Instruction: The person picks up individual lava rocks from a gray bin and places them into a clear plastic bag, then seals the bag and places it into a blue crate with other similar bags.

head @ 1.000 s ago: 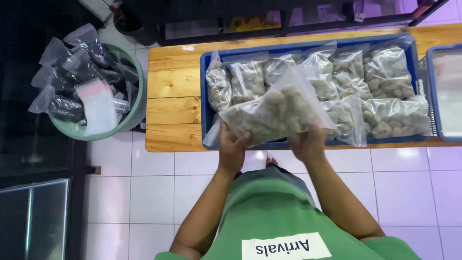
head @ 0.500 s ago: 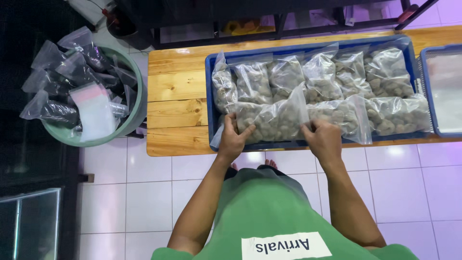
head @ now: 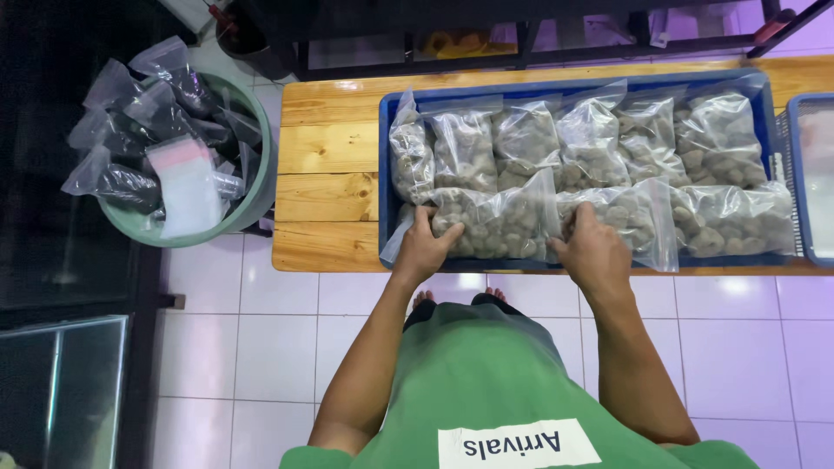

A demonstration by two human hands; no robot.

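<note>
A clear plastic bag (head: 497, 224) packed with brown-grey lumps lies in the front left of a blue crate (head: 384, 156) on a wooden table (head: 326, 174). My left hand (head: 425, 247) grips the bag's left end. At its right end my right hand (head: 591, 247) holds the bag as well, resting against the neighbouring bag (head: 634, 217). Several more filled bags (head: 591, 139) stand in a row behind and to the right inside the crate.
A green round bin (head: 252, 195) stuffed with empty clear plastic bags stands on the tiled floor to the left of the table. A second blue crate (head: 812, 156) sits at the right edge. Dark metal furniture legs stand behind the table.
The bag was held up above the crate; both hands have lowered it into the crate's front left, where it now lies.
</note>
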